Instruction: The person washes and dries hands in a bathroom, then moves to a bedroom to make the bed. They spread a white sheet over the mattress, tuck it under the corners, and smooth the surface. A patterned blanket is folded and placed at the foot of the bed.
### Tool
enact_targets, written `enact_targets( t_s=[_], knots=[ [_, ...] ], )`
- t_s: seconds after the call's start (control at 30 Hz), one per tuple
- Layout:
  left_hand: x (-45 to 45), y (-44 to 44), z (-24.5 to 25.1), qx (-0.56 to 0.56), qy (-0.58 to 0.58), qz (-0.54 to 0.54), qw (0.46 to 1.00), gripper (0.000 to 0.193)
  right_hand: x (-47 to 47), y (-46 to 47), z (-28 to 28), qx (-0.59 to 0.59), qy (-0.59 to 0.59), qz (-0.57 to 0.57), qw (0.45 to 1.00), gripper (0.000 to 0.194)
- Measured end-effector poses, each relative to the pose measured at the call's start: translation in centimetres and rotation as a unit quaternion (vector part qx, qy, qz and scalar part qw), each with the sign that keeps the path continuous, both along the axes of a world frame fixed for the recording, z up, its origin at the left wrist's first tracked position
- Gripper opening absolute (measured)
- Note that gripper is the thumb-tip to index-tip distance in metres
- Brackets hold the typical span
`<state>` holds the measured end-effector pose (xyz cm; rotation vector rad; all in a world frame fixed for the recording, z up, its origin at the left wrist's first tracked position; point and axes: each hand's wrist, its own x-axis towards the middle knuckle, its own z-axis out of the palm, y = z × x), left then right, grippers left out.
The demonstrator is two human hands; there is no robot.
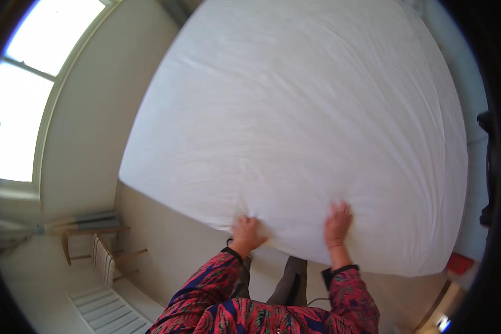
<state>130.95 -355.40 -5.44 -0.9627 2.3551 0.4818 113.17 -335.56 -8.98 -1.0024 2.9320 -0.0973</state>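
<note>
A white fitted sheet point(284, 125) covers the wide mattress before me, with long creases fanning across its right half. My left hand point(247, 234) rests at the near edge, its fingers bent against the fabric and the thumb out to the side. Small folds gather at those fingertips; whether they pinch the cloth is not clear. Farther right, my right hand point(338, 223) lies palm down on the sheet with nothing in it. Its fingers point away from me and are slightly blurred.
A chair with a checked seat point(103, 259) stands at the left, beside a white slatted rack or radiator point(110, 311). Beyond them is a bright window point(21, 104). A red object point(460, 264) sits by the mattress's near right corner. Beige floor point(158, 217) borders the bed.
</note>
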Motion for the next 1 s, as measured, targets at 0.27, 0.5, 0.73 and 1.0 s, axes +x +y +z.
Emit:
enact_targets(
  t_s=[0.27,0.5,0.73,1.0],
  knots=[
    [22.5,-7.8,1.9,0.268,0.309,0.142,0.901,0.030,16.0,-10.0,2.0,-0.179,-0.201,0.364,0.892,0.031],
    [52.4,-11.7,1.8,-0.049,0.266,0.547,0.792,0.021,10.0,-20.3,0.2,-0.178,-0.041,-0.100,0.978,0.048],
    [53.4,-5.7,0.0,0.217,0.175,0.663,0.695,0.023,17.0,-32.8,-1.7,-0.002,-0.095,-0.097,0.991,0.052],
    [50.8,-19.9,-1.8,0.226,0.181,0.655,0.698,0.031,27.8,-46.5,0.7,-0.182,-0.191,0.324,0.909,0.046]
  ],
)
